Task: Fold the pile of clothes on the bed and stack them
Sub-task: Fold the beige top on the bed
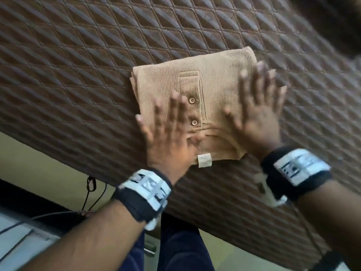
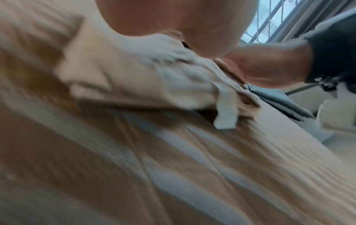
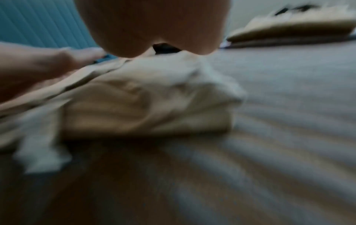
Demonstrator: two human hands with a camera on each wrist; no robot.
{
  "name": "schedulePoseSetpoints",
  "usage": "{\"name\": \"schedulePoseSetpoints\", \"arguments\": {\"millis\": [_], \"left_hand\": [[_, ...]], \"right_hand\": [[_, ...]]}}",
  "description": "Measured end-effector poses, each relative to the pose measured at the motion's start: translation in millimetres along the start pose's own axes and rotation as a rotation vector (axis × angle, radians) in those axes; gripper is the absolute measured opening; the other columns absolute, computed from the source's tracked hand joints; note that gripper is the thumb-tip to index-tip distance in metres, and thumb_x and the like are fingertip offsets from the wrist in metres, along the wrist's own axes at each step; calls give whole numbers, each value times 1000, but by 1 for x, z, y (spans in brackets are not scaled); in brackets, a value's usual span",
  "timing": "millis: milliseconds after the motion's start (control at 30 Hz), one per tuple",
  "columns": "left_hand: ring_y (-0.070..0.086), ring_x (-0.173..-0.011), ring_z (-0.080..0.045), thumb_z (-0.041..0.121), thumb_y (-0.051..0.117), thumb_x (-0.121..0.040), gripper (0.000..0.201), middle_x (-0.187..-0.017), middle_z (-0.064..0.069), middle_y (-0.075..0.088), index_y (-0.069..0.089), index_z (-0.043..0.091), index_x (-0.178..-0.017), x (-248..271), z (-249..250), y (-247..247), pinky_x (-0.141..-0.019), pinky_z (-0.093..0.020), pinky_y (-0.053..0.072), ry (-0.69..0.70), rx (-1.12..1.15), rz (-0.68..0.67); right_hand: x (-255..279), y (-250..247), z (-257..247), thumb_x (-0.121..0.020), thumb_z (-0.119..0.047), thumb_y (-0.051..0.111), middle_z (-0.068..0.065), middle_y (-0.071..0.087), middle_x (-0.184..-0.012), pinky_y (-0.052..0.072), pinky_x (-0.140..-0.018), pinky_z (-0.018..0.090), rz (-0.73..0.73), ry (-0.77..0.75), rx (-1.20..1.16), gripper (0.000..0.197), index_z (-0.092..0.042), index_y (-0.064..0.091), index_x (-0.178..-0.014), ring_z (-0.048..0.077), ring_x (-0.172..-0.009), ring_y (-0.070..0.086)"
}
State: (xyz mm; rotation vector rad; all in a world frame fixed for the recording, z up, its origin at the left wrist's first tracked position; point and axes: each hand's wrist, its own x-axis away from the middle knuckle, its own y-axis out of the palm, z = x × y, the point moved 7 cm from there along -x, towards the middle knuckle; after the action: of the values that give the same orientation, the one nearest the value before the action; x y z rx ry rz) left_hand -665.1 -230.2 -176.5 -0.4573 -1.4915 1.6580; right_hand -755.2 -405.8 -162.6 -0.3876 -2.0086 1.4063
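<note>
Brown quilted bedspread (image 1: 78, 61) under everything. Left hand (image 1: 168, 133) flat, fingers spread, on near-left part of folded tan waffle-knit shirt (image 1: 214, 83). Right hand (image 1: 257, 112) likewise splayed, on right edge. Risk: uneven pressing could shift layers, spoiling fold; loose label (image 1: 204, 160) sticks out.

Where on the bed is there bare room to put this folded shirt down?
Bare brown quilted bedcover lies left of and beyond the folded tan button shirt, and right of the right hand. It is crowded where both hands, the left hand included, overlap the shirt near the bed's near edge.
</note>
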Motion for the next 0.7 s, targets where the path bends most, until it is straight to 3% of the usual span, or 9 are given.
{"name": "schedulePoseSetpoints", "arguments": {"millis": [67, 167, 233, 333, 367, 433, 533, 600, 700], "left_hand": [[-10, -151, -27, 67, 22, -96, 83, -165, 0, -11, -5, 17, -157, 19, 23, 21, -116, -67, 2, 18, -21, -47], [-21, -150, -20, 74, 18, -93, 87, -161, 6, -27, -9, 22, -157, 27, 16, 42, -118, -58, -10, 25, -51, -111], [-26, -148, -16, 77, 9, -90, 86, -160, 11, -29, -9, 26, -156, 28, -2, 36, -116, -58, -12, 20, -26, -121], [-6, -153, -28, 75, 19, -91, 83, -166, -4, -10, 5, 29, -158, 29, -32, 10, -116, -59, 4, -169, 222, -66], [11, -151, -35, 70, 31, -92, 83, -166, -12, 6, 13, 24, -158, 28, -40, -5, -116, -56, 15, -257, 333, 13], [34, -140, -35, 53, 54, -91, 83, -157, -16, 32, 23, 15, -156, 23, -57, -16, -115, -46, 27, -437, 545, 107], [57, -121, -27, 43, 79, -74, 83, -133, -10, 59, 43, 16, -144, 7, -73, -13, -105, -44, 46, -746, 908, 8], [67, -103, -24, 25, 83, -76, 54, -110, -8, 70, 58, 9, -120, -4, -69, -14, -87, -36, 58, -861, 1169, -88], [71, -86, -24, 0, 73, -83, 20, -95, -13, 74, 67, 5, -101, -19, -60, -32, -72, -32, 59, -844, 1422, -147]], "right_hand": [[34, 37, -26, -97, -66, 15, 6, 8, -165, -2, -116, 58, -52, -153, 55, 72, -26, 8, -157, 30, -151, 1], [52, 62, 16, -88, -79, 16, -10, -9, -163, -4, -117, 59, -128, 15, 29, 83, -34, -4, -156, 19, -151, -9], [53, 56, 44, -82, -85, 15, -11, -13, -162, -7, -118, 56, -123, 122, -28, 91, -35, -10, -154, 16, -150, -13], [53, 41, 46, -79, -85, 15, -9, -13, -164, -16, -117, 50, -169, 153, -224, 91, -38, -12, -152, 11, -148, -19], [52, 33, 42, -80, -82, 18, -8, -7, -165, -13, -119, 49, -163, 166, -343, 91, -36, -6, -155, 12, -150, -12], [48, 19, 44, -82, -77, 33, -3, 21, -162, 11, -122, 49, -53, 259, -584, 90, -29, 14, -157, 17, -149, 17], [40, 9, 45, -82, -54, 69, 2, 48, -143, 39, -111, 40, 10, 490, -812, 82, -20, 35, -148, 18, -131, 47], [33, 9, 37, -83, -35, 77, -3, 62, -119, 50, -90, 29, -84, 594, -916, 60, -15, 51, -132, 16, -112, 59], [16, -8, 11, -87, -20, 73, -6, 74, -87, 51, -68, 20, -134, 510, -1007, 12, -20, 68, -98, 14, -90, 70]]}}
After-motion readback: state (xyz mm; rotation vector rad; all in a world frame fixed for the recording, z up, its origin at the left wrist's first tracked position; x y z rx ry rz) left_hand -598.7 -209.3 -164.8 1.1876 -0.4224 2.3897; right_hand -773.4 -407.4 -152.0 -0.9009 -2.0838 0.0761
